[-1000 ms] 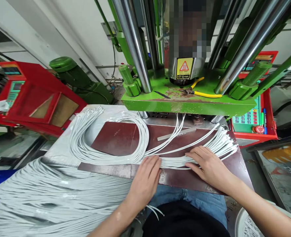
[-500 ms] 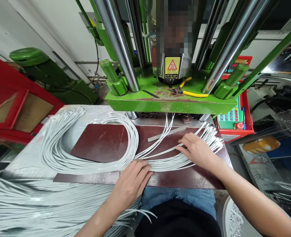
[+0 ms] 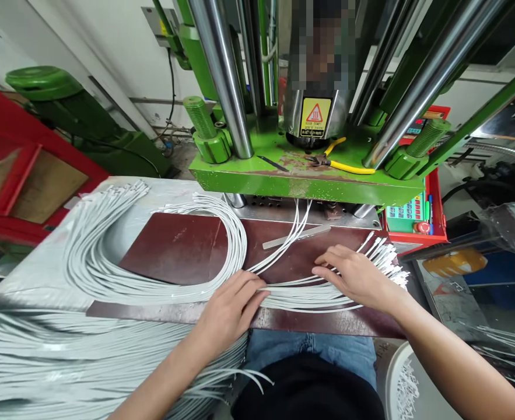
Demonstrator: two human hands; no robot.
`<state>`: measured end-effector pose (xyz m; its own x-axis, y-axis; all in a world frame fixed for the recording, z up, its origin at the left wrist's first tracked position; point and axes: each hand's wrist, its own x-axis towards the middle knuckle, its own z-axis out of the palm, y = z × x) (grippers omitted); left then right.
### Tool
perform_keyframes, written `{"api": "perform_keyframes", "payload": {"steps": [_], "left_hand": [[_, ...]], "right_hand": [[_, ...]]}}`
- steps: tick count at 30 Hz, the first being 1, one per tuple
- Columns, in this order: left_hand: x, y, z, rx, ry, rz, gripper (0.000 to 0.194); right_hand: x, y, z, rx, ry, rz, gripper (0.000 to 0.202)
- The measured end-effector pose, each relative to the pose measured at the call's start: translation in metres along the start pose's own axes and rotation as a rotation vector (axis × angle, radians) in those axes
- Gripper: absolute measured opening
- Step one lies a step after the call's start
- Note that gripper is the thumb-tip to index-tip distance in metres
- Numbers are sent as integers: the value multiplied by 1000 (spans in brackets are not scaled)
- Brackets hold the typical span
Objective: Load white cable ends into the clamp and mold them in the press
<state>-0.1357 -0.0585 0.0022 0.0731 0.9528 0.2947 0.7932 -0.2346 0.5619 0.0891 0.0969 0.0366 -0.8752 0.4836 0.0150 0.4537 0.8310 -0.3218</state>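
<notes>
A looped bundle of white cables (image 3: 161, 280) lies across a dark red board (image 3: 182, 248) on the bench. My left hand (image 3: 228, 312) rests flat on the cables near the board's front edge, fingers spread. My right hand (image 3: 356, 277) presses on the fanned cable ends (image 3: 386, 256) at the right, fingers apart. A few cables (image 3: 298, 219) run up under the green press (image 3: 305, 181). Neither hand grips anything.
A large heap of white cables (image 3: 65, 361) fills the lower left. Yellow-handled pliers (image 3: 340, 163) lie on the press plate between steel columns (image 3: 222, 76). A metal strip (image 3: 296, 236) lies on the board. A red control box (image 3: 414, 216) stands at right, a white bin (image 3: 403, 385) at lower right.
My right hand slid slightly toward me along the cable ends. My left hand stayed on the bundle. The view shifted a little to the right.
</notes>
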Motion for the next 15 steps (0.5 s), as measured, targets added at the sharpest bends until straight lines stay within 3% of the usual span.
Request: {"api": "perform_keyframes", "payload": {"steps": [3,7,12,15], "left_hand": [[15,2,-9,-137,-45,-191,14],[32,1,-23,-199,-191,-326,19],[41,0,-13,25,-280,-118,13],[44,0,0,238,-327,4,13]], "right_hand": [[7,-3,-8,190,-128,-48,36],[5,7,-23,70,-164,-10,30],[1,10,-44,-104,83,-17,21],[3,8,-44,-182,5,-32,18]]}}
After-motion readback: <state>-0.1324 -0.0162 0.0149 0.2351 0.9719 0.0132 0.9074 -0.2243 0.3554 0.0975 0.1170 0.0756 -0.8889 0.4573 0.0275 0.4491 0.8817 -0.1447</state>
